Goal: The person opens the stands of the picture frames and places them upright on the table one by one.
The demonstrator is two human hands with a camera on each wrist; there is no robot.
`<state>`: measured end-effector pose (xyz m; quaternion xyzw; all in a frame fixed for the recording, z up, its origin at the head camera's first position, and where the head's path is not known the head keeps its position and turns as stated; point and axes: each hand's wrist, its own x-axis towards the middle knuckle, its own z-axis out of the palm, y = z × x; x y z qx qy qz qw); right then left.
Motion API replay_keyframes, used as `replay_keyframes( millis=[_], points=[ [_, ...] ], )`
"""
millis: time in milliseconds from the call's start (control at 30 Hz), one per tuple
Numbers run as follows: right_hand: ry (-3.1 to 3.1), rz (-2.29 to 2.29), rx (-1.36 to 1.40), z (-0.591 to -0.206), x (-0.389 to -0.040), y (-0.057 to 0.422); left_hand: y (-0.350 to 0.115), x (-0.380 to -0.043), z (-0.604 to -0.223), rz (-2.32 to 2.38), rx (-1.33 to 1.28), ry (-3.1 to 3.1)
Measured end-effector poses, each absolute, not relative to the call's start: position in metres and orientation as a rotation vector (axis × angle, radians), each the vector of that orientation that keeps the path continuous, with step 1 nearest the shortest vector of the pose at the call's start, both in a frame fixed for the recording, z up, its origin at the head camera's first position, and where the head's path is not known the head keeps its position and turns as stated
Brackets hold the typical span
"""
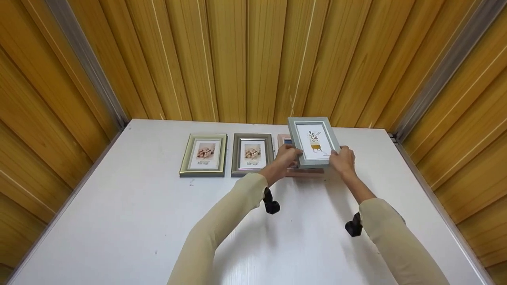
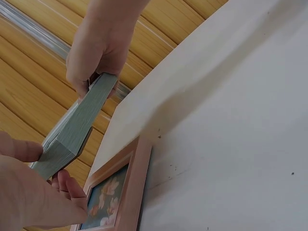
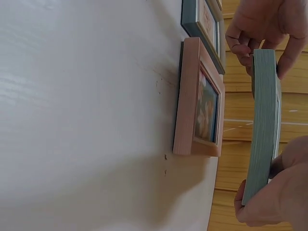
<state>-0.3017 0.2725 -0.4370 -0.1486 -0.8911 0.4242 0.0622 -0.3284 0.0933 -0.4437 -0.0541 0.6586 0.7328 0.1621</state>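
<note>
Head view, as it reaches me at my remote station. Item: one grey-green picture frame [image 1: 315, 140], print of a plant in a mustard pot on legs, raised off the white table [image 1: 138, 217], partly covering a pink frame [image 1: 304, 173] there. Left hand [image 1: 286, 158]: pinching the frame's near left side. Right hand [image 1: 344, 160]: pinching its near right corner. Also on the table, in one row with the pink piece: a pewter-toned frame [image 1: 252, 174] and, to its left, a gold-toned frame [image 1: 203, 173], both with pale flower prints and lettering. Two beige sleeves [image 1: 222, 221], a black device at each cuff. Behind: yellow-brown wood-look panels [image 1: 237, 59], grey strips at the corners.

Left wrist view. I see the grey-green piece edge-on, with a gap between it and the pink frame. Left hand: thumb on the front face, fingers behind. Right hand: gripping the far end; its fingers are partly hidden. Pink frame: blossom print on a dark bluish ground.

Right wrist view. I have the same piece edge-on, apart from the pink frame. Right hand: pinching the lower end of the edge. Left hand: pinching the upper end between thumb and fingers. Pewter-toned frame: just beside the pink one, cut by the top border.
</note>
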Motion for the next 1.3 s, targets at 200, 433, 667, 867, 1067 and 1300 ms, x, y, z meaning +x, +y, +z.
replay_keyframes(
  millis=[200,433,667,867,1067,1300],
  points=[
    [-2.765,1.359,-0.399,-0.434,-0.303,0.263,0.071,-0.332,-0.444,2.069,-0.1,1.842],
    [-2.853,1.436,-0.342,-0.433,-0.3,0.248,0.039,-0.33,-0.447,1.983,-0.118,1.858],
    [-2.94,1.459,-0.256,-0.435,-0.301,0.233,0.011,-0.323,-0.446,1.922,-0.116,1.881],
    [-2.952,1.438,-0.207,-0.438,-0.302,0.223,-0.003,-0.319,-0.447,1.926,-0.103,1.893],
    [-2.912,1.422,-0.173,-0.444,-0.3,0.216,-0.01,-0.313,-0.446,1.942,-0.135,1.935],
    [-2.914,1.469,-0.168,-0.444,-0.296,0.212,-0.011,-0.307,-0.439,1.963,-0.121,2.02]
  ],
)
